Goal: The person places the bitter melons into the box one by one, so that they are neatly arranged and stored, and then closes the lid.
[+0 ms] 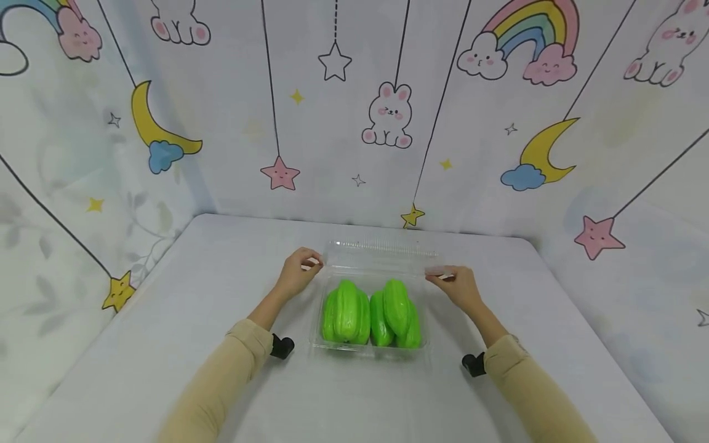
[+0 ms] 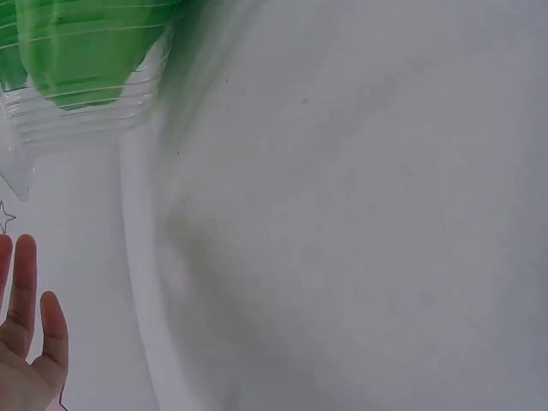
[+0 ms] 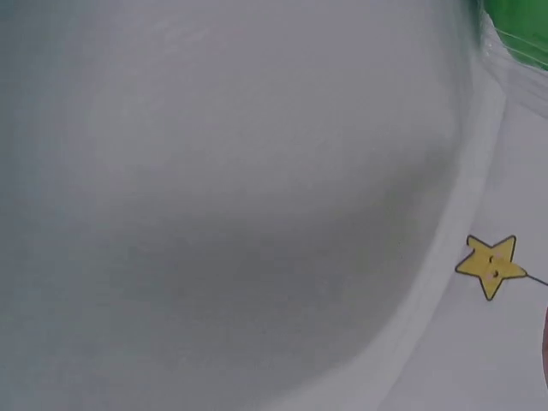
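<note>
A clear plastic clamshell box (image 1: 370, 348) lies in the middle of the table with its lid (image 1: 382, 255) raised at the far side. Inside are several bright green ribbed fruits that look like star fruit (image 1: 346, 311), in two groups side by side. My left hand (image 1: 299, 271) pinches the lid's left edge between thumb and fingertips. At the opposite edge, my right hand (image 1: 456, 286) pinches the lid the same way. In the left wrist view some fingers (image 2: 53, 334) extend below the box; thumb and index are out of frame. Only a sliver of the right hand shows in its wrist view.
The white-covered table (image 1: 221, 264) reaches back to a cloth wall (image 1: 343, 135) printed with rabbits, stars and rainbows. Similar printed cloth stands on both sides. A black strap mount (image 1: 282, 346) sits at the left wrist, another (image 1: 473, 365) at the right.
</note>
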### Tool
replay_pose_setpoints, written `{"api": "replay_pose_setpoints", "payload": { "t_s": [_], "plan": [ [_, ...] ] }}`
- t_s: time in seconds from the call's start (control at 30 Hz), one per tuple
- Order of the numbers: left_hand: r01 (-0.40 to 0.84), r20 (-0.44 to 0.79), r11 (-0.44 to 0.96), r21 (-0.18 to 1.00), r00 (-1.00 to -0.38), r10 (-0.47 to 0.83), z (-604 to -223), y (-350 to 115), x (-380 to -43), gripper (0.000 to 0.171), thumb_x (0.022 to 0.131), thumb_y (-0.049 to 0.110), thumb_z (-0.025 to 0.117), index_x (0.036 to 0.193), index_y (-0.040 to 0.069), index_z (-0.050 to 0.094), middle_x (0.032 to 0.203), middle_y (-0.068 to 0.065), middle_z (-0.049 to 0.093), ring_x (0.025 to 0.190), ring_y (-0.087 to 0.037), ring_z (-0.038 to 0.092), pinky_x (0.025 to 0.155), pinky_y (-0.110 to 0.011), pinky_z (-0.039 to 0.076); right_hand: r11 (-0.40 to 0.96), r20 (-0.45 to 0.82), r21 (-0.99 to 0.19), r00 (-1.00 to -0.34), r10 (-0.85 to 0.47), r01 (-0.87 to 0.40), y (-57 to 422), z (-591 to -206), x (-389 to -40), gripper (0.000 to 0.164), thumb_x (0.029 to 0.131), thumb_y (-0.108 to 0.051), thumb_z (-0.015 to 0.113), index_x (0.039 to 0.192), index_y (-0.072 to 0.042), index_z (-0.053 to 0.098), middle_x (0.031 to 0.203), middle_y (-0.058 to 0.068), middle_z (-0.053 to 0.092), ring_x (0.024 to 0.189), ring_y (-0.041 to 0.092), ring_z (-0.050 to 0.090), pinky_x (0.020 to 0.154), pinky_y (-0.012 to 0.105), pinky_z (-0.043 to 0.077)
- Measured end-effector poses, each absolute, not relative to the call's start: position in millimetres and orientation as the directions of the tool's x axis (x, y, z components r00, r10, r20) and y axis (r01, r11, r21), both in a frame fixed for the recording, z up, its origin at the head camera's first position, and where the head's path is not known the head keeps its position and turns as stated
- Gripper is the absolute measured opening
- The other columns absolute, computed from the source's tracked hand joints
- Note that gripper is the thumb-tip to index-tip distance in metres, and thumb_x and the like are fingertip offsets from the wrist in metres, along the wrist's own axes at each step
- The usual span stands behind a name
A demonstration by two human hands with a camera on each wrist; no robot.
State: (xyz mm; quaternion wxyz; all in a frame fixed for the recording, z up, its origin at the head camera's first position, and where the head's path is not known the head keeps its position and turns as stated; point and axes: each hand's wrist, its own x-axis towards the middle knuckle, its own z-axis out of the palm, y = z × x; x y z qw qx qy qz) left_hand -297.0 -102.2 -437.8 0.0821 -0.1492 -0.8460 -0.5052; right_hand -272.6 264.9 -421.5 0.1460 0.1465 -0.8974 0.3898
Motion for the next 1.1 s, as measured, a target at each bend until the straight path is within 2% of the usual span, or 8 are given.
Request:
{"api": "replay_pose_setpoints", "payload": {
  "t_s": [0.1,0.2,0.5,0.7,0.8,0.9,1.0,1.1],
  "plan": [
    [0.356,0.311,0.515,0.779,-0.934,0.175,-436,-103,-291,0.021,0.091,0.003,0.045,0.094,0.004,0.066,0.105,-0.012,0.057,0.093,-0.029,0.057,0.076,-0.041,0.048,0.700,0.347,-0.601,-0.915,-0.205,-0.384,268,-420,-264,0.016,0.082,-0.002,0.065,0.096,0.005,0.070,0.096,0.019,0.067,0.084,0.033,0.063,0.065,0.037,0.053],
    [0.333,0.282,0.560,0.758,-0.943,0.180,-432,-104,-281,0.028,0.092,0.005,0.040,0.097,0.006,0.068,0.106,-0.011,0.058,0.093,-0.026,0.056,0.076,-0.041,0.046,0.714,0.306,-0.580,-0.917,-0.254,-0.392,269,-421,-255,0.021,0.084,0.001,0.058,0.103,0.003,0.068,0.103,0.017,0.065,0.091,0.031,0.061,0.069,0.039,0.052],
    [0.215,0.128,0.491,0.844,-0.970,0.206,-430,-102,-226,0.032,0.093,0.011,0.047,0.124,0.006,0.056,0.122,-0.016,0.049,0.106,-0.034,0.051,0.084,-0.047,0.044,0.691,0.202,-0.614,-0.922,-0.329,-0.381,266,-424,-221,0.040,0.090,-0.010,0.049,0.130,-0.002,0.051,0.126,0.017,0.053,0.095,0.026,0.054,0.073,0.041,0.044],
    [0.228,0.138,0.463,0.857,-0.966,0.220,-433,-106,-188,0.034,0.092,0.012,0.052,0.125,0.013,0.054,0.123,-0.014,0.047,0.104,-0.031,0.053,0.080,-0.046,0.045,0.696,0.131,-0.650,-0.947,-0.293,-0.305,262,-423,-195,0.051,0.091,-0.012,0.050,0.140,-0.006,0.037,0.137,0.019,0.041,0.103,0.033,0.053,0.079,0.049,0.044],
    [0.213,0.118,0.446,0.870,-0.966,0.230,-435,-109,-174,0.040,0.088,0.011,0.056,0.128,0.014,0.052,0.124,-0.014,0.045,0.105,-0.032,0.052,0.079,-0.045,0.046,0.639,0.058,-0.736,-0.960,-0.273,-0.226,262,-420,-182,0.056,0.091,-0.015,0.051,0.142,-0.004,0.032,0.139,0.022,0.036,0.105,0.034,0.052,0.075,0.042,0.048],
    [0.128,0.041,0.398,0.908,-0.975,0.219,-436,-109,-164,0.050,0.087,0.014,0.061,0.134,0.015,0.045,0.125,-0.013,0.045,0.105,-0.030,0.053,0.076,-0.042,0.049,0.523,-0.097,-0.849,-0.949,-0.301,-0.079,263,-418,-168,0.065,0.090,-0.020,0.054,0.144,0.000,0.022,0.140,0.027,0.031,0.105,0.032,0.052,0.070,0.034,0.051],
    [-0.030,-0.089,0.258,0.966,-0.970,0.224,-437,-110,-159,0.059,0.087,0.018,0.063,0.138,0.009,0.036,0.120,-0.016,0.048,0.100,-0.029,0.057,0.073,-0.038,0.051,0.404,-0.248,-0.910,-0.900,-0.359,0.089,264,-420,-156,0.069,0.091,-0.024,0.054,0.142,0.007,0.018,0.130,0.030,0.041,0.100,0.030,0.056,0.073,0.035,0.051],
    [-0.215,-0.226,0.072,0.974,-0.939,0.259,-439,-110,-157,0.056,0.088,0.021,0.060,0.133,-0.001,0.035,0.109,-0.017,0.055,0.093,-0.024,0.060,0.075,-0.034,0.051,0.299,-0.317,-0.933,-0.855,-0.411,0.203,263,-425,-150,0.056,0.093,-0.024,0.052,0.133,0.009,0.032,0.113,0.022,0.056,0.093,0.028,0.060,0.075,0.036,0.051]
  ]
}}
